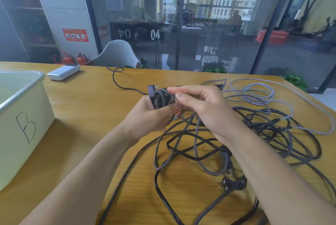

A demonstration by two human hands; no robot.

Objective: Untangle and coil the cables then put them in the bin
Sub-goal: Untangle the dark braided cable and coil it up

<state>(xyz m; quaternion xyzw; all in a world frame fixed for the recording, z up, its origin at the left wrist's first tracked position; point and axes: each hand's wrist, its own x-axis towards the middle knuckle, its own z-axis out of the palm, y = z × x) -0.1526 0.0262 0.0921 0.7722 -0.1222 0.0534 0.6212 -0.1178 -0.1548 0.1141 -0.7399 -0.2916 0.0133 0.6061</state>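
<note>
Far to the left of the left hand [145, 117] stands the pale bin [27, 115], marked with a letter B, on the wooden worktop [87, 115]; beyond it, up and left of that hand, lies a white power bank [63, 72]; the left hand grips a small coil of dark braided cable [161, 99], fingers curled round it, a grey plug end [151, 91] poking up above them; the right hand [203, 108] sits just beside it, thumb and forefinger pinching a strand at the top of the coil; below and right of the right hand sprawls a tangle of black cables [272, 133], with a two-pin plug [227, 184] near the right forearm; up and right of that hand lie loose loops of light grey cable [258, 92].
</note>
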